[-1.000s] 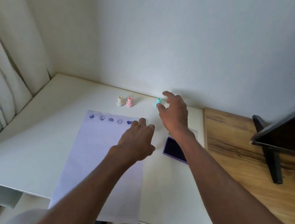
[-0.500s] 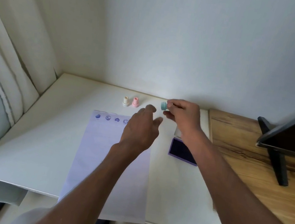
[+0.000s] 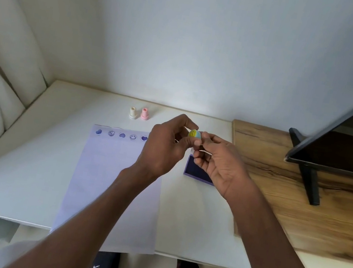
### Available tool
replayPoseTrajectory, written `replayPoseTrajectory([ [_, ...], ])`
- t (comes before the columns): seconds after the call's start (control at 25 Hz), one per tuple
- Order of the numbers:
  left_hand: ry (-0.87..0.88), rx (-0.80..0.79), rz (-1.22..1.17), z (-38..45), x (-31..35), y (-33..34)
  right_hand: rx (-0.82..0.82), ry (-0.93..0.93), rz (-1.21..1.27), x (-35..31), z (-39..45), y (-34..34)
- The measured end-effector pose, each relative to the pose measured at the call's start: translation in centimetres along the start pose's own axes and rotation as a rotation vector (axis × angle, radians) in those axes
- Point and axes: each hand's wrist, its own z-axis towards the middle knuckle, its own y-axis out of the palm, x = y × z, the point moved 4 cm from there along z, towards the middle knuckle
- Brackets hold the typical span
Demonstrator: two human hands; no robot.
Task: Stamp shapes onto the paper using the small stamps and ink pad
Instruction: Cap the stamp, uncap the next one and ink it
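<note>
Stamp [image 3: 194,134] is pinched between both hands, left [image 3: 163,148] and right [image 3: 217,161], above the ink pad [image 3: 194,172], looks like the cap's coming off, so next it probably needs inking before hitting the paper [image 3: 113,184].

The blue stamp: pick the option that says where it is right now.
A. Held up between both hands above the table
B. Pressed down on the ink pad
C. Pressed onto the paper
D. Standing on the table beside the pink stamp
A. The blue stamp is off the table, pinched between the fingers of the left hand and the right hand, its yellow face turned toward the camera.
</note>
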Motion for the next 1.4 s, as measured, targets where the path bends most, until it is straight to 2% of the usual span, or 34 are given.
replayPoseTrajectory([
  [0.12,-0.09,-0.022,-0.169,0.4,-0.5,-0.2,0.028,-0.005,-0.016,-0.3,0.5,-0.3],
  [0.2,-0.131,-0.025,-0.21,0.5,-0.5,-0.3,-0.009,0.022,0.015,-0.5,0.5,-0.4],
  [0.32,-0.243,-0.025,-0.284,0.4,-1.1,-0.7,-0.05,0.143,0.213,-0.3,0.0,-0.9],
  [0.4,-0.336,-0.094,-0.182,0.2,-2.1,-0.6,-0.032,0.209,0.358,-0.1,-0.4,-2.0],
  [0.44,-0.338,-0.144,-0.016,0.1,-2.7,-0.4,0.001,0.209,0.348,0.0,-0.5,-2.8],
  [0.48,-0.319,-0.186,0.167,-0.2,-3.2,-0.2,0.057,0.17,0.228,0.0,-0.7,-3.6],
  [0.56,-0.279,-0.22,0.367,-0.6,-3.5,0.2,0.23,-0.015,-0.321,-0.2,-0.8,-5.1],
  [0.64,-0.27,-0.226,0.363,-0.6,-3.5,0.4,0.362,-0.225,-0.837,-0.4,-1.1,-5.3],
  [0.72,-0.264,-0.239,0.367,-0.6,-3.4,0.5,0.377,-0.315,-1.041,-0.2,-1.3,-4.7],
  [1.0,-0.265,-0.31,0.427,-0.7,-3.9,1.0,0.314,-0.341,-1.328,1.3,-0.3,-2.1],
  [1.4,-0.281,-0.317,0.398,-1.3,-3.8,0.9,0.361,-0.365,-1.269,2.0,-0.4,-2.3],
])
